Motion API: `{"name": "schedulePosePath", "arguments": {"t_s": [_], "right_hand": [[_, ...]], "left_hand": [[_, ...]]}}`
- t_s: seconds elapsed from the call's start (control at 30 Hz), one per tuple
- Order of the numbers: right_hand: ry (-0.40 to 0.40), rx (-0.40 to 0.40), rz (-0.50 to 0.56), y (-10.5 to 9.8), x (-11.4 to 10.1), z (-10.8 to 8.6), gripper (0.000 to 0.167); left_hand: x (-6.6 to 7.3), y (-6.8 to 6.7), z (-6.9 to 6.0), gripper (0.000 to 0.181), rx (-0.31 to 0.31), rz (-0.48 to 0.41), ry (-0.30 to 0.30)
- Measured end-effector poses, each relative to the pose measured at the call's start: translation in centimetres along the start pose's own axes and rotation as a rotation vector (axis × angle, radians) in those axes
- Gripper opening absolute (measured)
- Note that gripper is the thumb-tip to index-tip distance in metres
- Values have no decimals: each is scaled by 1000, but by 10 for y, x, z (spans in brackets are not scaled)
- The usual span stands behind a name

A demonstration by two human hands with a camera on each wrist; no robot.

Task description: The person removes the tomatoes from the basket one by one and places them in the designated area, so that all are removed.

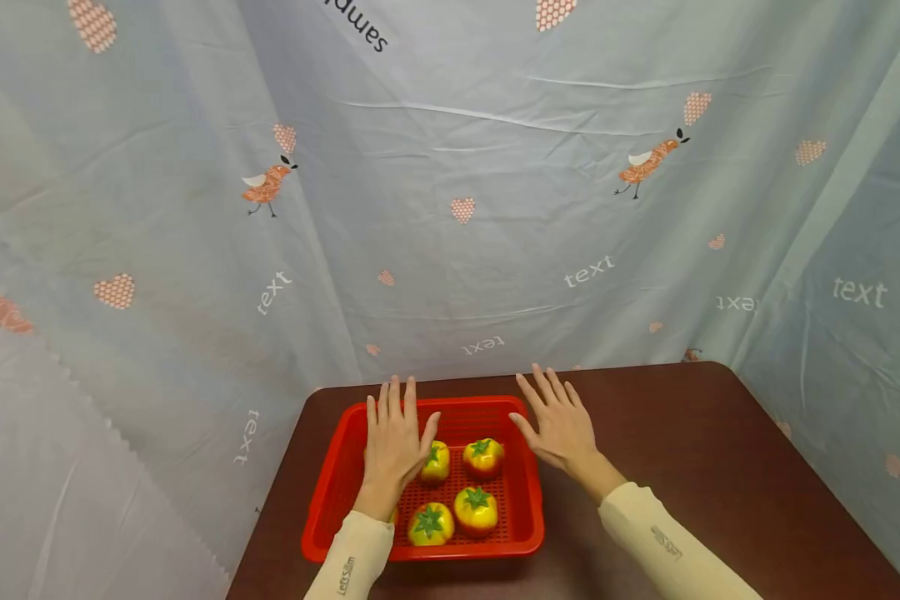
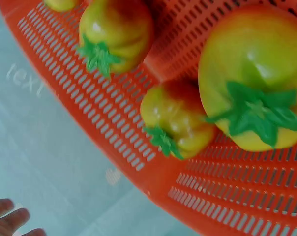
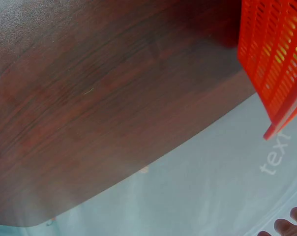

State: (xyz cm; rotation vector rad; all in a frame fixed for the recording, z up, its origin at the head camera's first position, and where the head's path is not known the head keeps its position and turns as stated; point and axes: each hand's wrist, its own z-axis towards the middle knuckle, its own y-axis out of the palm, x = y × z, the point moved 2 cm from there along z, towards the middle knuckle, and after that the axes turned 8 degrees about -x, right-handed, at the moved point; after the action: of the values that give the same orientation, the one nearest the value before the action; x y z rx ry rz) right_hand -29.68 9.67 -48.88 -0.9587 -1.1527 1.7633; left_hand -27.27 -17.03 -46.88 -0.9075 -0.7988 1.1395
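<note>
A red plastic basket (image 1: 526, 500) with slotted walls stands on the table and holds several yellow-red fruits with green leafy tops, like persimmons or tomatoes. One such fruit (image 1: 476, 510) lies near the basket's front right, another fruit (image 1: 483, 457) behind it. Over the basket's left part hovers my left hand (image 1: 396, 442), fingers straight, holding nothing and hiding part of the contents. My right hand (image 1: 566, 429) is spread just beyond the basket's right rim, also holding nothing. Large in the left wrist view is one fruit (image 2: 252, 64); the right wrist view catches the basket's side (image 3: 271, 54).
The dark brown wooden table (image 1: 667, 467) extends to the right of the basket. A pale blue-grey curtain (image 1: 450, 275) printed with birds, hearts and text hangs behind the table and along both sides.
</note>
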Motion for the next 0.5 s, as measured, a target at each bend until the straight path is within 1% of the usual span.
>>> {"name": "schedulePosePath", "arguments": {"t_s": [0.2,0.3,0.4,0.5], "right_hand": [[-49,5,5,2,-12,-8,70],[-94,-10,-6,5,-19,-13,71],[-149,-20,-21,9,-27,-19,72],[-212,-22,-22,13,-35,-26,73]], "left_hand": [[-19,-10,-10,68,55,-59,-44],[-28,-15,-15,68,55,-85,-69],[-37,-19,-23,69,43,-94,-100],[-44,-21,-33,69,49,-101,-120]]}}
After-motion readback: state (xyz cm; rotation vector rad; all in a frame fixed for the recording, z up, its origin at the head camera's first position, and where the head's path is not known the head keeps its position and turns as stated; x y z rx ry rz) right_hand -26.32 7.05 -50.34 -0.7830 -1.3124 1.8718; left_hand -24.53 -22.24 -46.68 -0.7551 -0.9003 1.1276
